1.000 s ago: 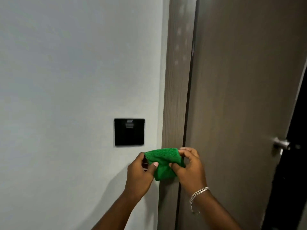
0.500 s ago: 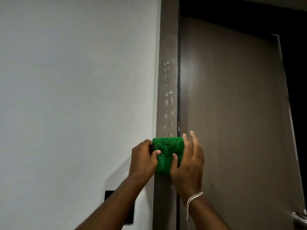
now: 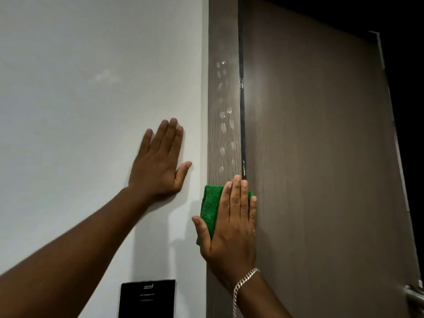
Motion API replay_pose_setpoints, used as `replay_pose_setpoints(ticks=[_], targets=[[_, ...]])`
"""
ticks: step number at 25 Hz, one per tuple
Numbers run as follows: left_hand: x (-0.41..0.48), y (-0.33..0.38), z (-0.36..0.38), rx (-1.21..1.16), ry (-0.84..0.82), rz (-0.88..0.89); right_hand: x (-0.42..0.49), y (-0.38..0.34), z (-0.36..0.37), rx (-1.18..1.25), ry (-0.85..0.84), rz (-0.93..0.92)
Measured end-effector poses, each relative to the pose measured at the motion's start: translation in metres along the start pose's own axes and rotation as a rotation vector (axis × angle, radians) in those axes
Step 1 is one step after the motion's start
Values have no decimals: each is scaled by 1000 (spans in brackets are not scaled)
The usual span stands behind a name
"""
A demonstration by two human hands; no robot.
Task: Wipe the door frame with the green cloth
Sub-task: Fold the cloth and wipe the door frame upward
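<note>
Right hand (image 3: 231,223): flat and spread over the green cloth (image 3: 210,210), fingers pointing up, chain bracelet (image 3: 244,284) at the wrist; pressing rather than gripping.
Green cloth: folded into a pad, pinned against the door frame (image 3: 221,88), just left of the dark gap beside the door (image 3: 321,157).
Left hand (image 3: 160,166): open, palm flat on the white wall (image 3: 80,88), holding nothing; apparently a brace.
Switch panel (image 3: 148,298): black, low on the wall, below both hands.
Progress: early, by the look of it; pale smudges (image 3: 226,125) showing on the frame above the cloth, unwiped.
Left to do: likely an upward stroke through those marks, then the rest of the frame; condition of the strip under and below the hand not visible.
Door handle (image 3: 415,294): metal, at the lower right edge, partly cut off.
Count: two hands, one cloth, one bracelet, one switch panel, one door, one handle; smudges roughly a dozen, too faint for an exact tally.
</note>
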State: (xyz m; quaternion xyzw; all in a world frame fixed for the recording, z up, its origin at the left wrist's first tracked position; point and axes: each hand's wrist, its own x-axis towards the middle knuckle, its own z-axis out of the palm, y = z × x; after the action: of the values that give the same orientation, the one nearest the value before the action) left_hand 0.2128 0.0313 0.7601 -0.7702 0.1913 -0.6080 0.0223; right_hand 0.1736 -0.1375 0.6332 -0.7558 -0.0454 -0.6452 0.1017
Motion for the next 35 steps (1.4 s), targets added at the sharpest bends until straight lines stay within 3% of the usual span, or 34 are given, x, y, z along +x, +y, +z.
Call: replay_pose_setpoints(ticks=[4, 8, 12, 16, 21, 25, 30, 33, 35], targets=[[21, -1, 10, 3, 77, -53, 28, -10, 2, -19, 62, 140], [42, -6, 6, 6, 101, -46, 18, -2, -1, -49, 6, -23], [48, -9, 8, 7, 129, -42, 40, -4, 0, -39, 46, 121], [48, -8, 8, -5, 149, -38, 29, -2, -1, -69, 17, -28], [46, -7, 6, -23, 151, -48, 59, -8, -4, -38, 51, 115], [45, -6, 6, -47, 162, -56, 52, 1, -7, -85, -16, -120], [44, -6, 5, -63, 157, -56, 84, 3, -13, -36, -18, -18], [43, -6, 7, -60, 168, -62, 77, 5, -12, -81, -32, -149], [44, -6, 6, -66, 166, -65, 64, 9, -10, -71, -31, -105]])
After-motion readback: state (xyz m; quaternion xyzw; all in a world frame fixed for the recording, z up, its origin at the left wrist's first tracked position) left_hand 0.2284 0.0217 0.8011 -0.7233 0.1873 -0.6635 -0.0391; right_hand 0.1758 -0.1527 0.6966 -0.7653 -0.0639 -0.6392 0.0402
